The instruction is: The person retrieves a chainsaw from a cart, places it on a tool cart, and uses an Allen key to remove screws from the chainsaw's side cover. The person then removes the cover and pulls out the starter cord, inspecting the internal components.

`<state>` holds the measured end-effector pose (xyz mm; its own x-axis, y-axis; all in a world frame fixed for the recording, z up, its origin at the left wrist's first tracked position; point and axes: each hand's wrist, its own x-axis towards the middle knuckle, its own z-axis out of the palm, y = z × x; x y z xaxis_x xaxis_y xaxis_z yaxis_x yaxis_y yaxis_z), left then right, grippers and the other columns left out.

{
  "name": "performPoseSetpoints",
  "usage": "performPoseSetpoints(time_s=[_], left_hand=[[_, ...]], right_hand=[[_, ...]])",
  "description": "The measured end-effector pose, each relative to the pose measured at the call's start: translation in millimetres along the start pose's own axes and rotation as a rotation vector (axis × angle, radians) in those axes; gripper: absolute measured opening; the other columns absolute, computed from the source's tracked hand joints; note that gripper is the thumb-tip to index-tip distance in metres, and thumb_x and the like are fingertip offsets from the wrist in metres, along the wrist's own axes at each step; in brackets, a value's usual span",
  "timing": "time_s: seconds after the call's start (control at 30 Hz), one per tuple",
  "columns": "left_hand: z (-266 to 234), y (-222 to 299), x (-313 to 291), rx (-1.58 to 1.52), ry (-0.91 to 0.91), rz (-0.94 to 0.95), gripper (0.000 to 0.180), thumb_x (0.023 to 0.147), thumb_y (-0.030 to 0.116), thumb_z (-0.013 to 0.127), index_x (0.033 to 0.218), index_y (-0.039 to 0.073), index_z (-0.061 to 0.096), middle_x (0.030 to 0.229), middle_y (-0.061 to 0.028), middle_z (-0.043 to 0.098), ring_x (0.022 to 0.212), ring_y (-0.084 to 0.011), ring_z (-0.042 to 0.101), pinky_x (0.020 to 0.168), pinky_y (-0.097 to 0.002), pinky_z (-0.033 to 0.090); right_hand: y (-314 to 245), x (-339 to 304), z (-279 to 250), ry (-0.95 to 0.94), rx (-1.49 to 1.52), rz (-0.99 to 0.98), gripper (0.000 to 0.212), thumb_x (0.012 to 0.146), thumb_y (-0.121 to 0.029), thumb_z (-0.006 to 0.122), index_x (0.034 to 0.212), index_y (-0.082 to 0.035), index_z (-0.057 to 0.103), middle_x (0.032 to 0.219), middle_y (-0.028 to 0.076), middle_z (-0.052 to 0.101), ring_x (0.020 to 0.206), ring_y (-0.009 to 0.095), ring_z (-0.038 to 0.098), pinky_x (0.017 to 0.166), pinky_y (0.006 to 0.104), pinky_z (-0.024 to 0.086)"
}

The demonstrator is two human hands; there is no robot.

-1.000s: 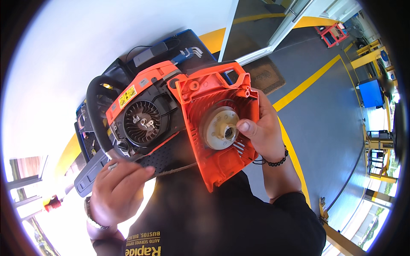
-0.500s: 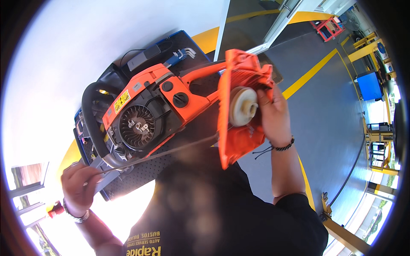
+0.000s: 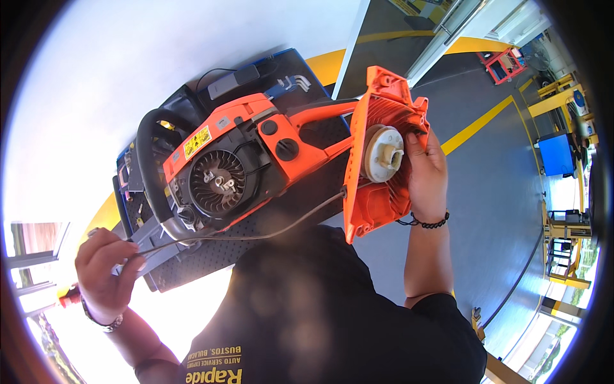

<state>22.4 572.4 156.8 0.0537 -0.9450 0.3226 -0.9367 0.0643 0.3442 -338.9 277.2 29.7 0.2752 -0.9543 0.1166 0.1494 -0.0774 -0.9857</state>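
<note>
My right hand (image 3: 427, 176) is closed on the edge of an orange starter cover (image 3: 377, 208), tilted so its inner side shows. A white rope pulley (image 3: 385, 153) sits inside the cover. From a hole in the cover's left wall a starter rope (image 3: 268, 234) runs across to my left hand (image 3: 105, 272), whose fingers pinch its end; the rope sags slightly. Between my hands an orange and black chainsaw (image 3: 220, 160) rests on the bench, its finned flywheel (image 3: 219, 182) exposed. Whatever handle may be at the rope's end is hidden by my left fingers.
A black perforated workbench (image 3: 185, 272) with a blue edge carries the saw. Behind the saw lie a set of hex keys (image 3: 291, 84) and a grey box-shaped device (image 3: 233, 83). A red tool cart (image 3: 502, 65) and a blue cabinet (image 3: 555, 153) stand farther right.
The rope has gone from taut to sagging. My left hand has shifted slightly left, while the cover and right hand appear somewhat farther right. The whole view has shifted a little.
</note>
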Motion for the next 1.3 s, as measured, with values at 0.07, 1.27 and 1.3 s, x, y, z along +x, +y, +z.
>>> performPoseSetpoints(time_s=[0.07,1.27,1.3], left_hand=[[-10,-15,-1,-0.059,0.097,0.009,0.013,0.083,-0.001,0.073,0.093,-0.002,0.065,0.082,-0.0094,0.059,0.067,-0.0169,0.054,0.057,-0.0291,0.039],[-71,-112,-148,-0.252,0.163,-0.487,0.005,0.081,-0.002,0.060,0.085,0.000,0.058,0.077,-0.0066,0.057,0.069,-0.0122,0.050,0.063,-0.0261,0.040],[-63,-105,-149,-0.309,0.096,-0.468,0.006,0.080,-0.001,0.063,0.085,0.000,0.060,0.078,-0.0080,0.060,0.069,-0.0138,0.053,0.063,-0.0272,0.043]], right_hand=[[-6,-2,2,-0.019,0.045,0.010,0.035,0.109,-0.023,0.059,0.135,0.001,0.060,0.120,0.004,0.068,0.108,0.010,0.060,0.097,0.0294,0.050],[-27,17,-36,-0.130,-0.189,-0.241,0.025,0.109,-0.016,0.060,0.127,0.000,0.067,0.109,-0.002,0.070,0.099,0.006,0.058,0.089,0.0246,0.050],[-30,19,-34,-0.114,-0.316,-0.321,0.027,0.107,-0.015,0.062,0.129,0.001,0.067,0.106,0.001,0.072,0.094,0.007,0.061,0.085,0.0258,0.052]])
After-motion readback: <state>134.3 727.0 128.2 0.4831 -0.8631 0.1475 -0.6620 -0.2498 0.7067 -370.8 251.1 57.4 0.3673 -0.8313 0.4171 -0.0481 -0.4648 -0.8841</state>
